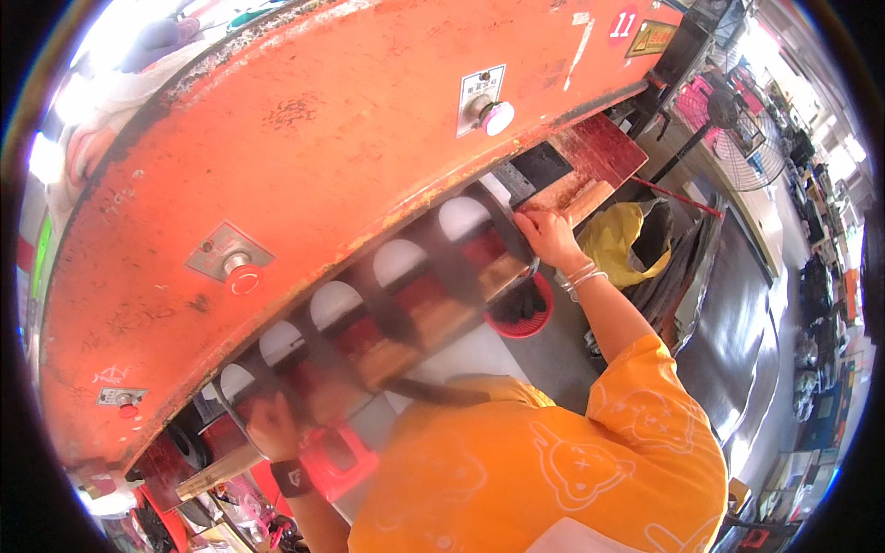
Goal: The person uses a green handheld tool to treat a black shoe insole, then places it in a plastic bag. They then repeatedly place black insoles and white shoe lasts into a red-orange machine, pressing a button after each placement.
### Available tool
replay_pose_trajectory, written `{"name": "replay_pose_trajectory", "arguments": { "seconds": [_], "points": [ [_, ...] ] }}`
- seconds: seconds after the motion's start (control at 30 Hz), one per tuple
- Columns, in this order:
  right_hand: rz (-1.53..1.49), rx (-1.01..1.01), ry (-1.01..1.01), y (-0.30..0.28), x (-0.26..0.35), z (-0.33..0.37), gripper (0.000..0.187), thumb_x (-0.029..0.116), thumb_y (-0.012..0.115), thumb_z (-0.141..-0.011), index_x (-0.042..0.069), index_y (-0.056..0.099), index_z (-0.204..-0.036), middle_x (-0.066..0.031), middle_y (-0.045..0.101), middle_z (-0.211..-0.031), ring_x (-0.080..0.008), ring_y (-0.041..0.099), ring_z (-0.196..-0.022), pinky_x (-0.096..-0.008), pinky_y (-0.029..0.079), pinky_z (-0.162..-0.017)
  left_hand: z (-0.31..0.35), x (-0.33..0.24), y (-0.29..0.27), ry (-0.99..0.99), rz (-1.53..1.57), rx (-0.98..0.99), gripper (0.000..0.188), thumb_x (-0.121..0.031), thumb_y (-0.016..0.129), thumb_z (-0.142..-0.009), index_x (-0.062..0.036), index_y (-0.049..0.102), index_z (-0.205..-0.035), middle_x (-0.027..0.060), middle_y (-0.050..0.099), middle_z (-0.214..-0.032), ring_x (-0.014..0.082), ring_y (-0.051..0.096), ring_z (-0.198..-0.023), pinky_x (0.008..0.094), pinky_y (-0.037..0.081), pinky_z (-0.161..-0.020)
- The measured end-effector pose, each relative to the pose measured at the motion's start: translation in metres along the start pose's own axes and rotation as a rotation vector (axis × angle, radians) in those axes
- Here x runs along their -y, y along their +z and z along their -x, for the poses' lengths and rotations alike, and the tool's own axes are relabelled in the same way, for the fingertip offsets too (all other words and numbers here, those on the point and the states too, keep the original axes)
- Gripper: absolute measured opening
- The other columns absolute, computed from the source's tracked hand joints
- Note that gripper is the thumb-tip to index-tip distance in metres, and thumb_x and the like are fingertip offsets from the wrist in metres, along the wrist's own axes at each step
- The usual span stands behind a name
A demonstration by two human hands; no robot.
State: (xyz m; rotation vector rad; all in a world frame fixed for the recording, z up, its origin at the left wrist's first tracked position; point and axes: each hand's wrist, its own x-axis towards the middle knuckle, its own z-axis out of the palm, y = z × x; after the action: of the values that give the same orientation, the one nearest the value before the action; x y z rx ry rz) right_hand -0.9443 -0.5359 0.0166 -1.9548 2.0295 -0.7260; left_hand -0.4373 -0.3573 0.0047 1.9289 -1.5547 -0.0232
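A long dark sheet with several cut-out openings (433,318) stretches between my hands, blurred by motion, under the front of a big orange machine (304,138). White rounded areas and red board show through its openings. My right hand (550,237) has its fingers closed on the sheet's right end, beside a wooden strip. At the left end, my left hand (274,426) is smeared, but its fingers appear curled round the sheet's edge. A dark strip (433,394) of the sheet hangs toward my orange shirt.
Knobs, including a red one (242,276), stick out of the machine's front. Below are a pink plastic stool (339,465) and a red basket (523,309) with dark scraps. On the right are a yellow bag (619,241), stacked dark sheets (714,304) and a standing fan (747,138).
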Motion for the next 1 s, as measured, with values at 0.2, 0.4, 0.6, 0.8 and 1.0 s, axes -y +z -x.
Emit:
{"name": "replay_pose_trajectory", "arguments": {
  "seconds": [0.2, 0.4, 0.6, 0.8, 1.0],
  "points": [
    [-0.003, 0.026, -0.163, -0.007, -0.009, 0.017, 0.03, 0.033, 0.058, -0.088, 0.006, 0.069, -0.082, -0.0151, 0.065, -0.086, -0.0342, 0.06, -0.089, -0.0455, 0.04, -0.087, -0.003, -0.002, 0.001, -0.036, -0.07, -0.023, 0.036, -0.027, 0.066, -0.086, -0.0004, 0.052, -0.066, 0.0178, 0.054, -0.061, 0.0376, 0.052, -0.054, 0.0446, 0.041, -0.054],
    [0.012, -0.132, -0.35, -0.007, -0.004, 0.035, 0.03, 0.031, 0.063, -0.086, 0.001, 0.067, -0.083, -0.0181, 0.064, -0.081, -0.0369, 0.062, -0.079, -0.0451, 0.047, -0.075, 0.003, -0.004, 0.004, -0.059, -0.018, -0.015, 0.038, -0.028, 0.066, -0.086, -0.0005, 0.05, -0.065, 0.0173, 0.053, -0.059, 0.0323, 0.051, -0.052, 0.0422, 0.04, -0.054],
    [0.181, 0.332, -0.252, -0.047, 0.0, 0.032, 0.039, 0.041, 0.061, -0.085, 0.003, 0.068, -0.083, -0.0184, 0.068, -0.082, -0.0365, 0.065, -0.081, -0.0474, 0.051, -0.073, 0.05, -0.014, 0.006, -0.099, -0.01, -0.004, 0.034, -0.024, 0.067, -0.085, -0.0009, 0.051, -0.066, 0.0123, 0.052, -0.056, 0.0239, 0.05, -0.05, 0.0371, 0.04, -0.052],
    [0.007, -0.022, -0.371, -0.04, 0.039, 0.03, 0.058, 0.043, 0.073, -0.076, 0.009, 0.056, -0.12, -0.0202, 0.059, -0.115, -0.0386, 0.054, -0.111, -0.0456, 0.044, -0.093, 0.107, -0.021, -0.038, -0.147, 0.108, -0.063, 0.02, -0.02, 0.069, -0.084, -0.0029, 0.059, -0.079, 0.0101, 0.058, -0.067, 0.0243, 0.058, -0.06, 0.0366, 0.046, -0.058],
    [0.192, 0.16, -0.413, -0.002, 0.088, 0.039, 0.078, 0.039, 0.077, -0.07, 0.016, 0.043, -0.136, -0.0179, 0.036, -0.141, -0.0392, 0.036, -0.13, -0.055, 0.032, -0.103, 0.133, -0.015, -0.089, -0.474, 0.022, 0.009, 0.048, -0.017, 0.069, -0.082, -0.0073, 0.049, -0.125, 0.0107, 0.06, -0.082, 0.0265, 0.06, -0.073, 0.038, 0.047, -0.07]
  ]
}}
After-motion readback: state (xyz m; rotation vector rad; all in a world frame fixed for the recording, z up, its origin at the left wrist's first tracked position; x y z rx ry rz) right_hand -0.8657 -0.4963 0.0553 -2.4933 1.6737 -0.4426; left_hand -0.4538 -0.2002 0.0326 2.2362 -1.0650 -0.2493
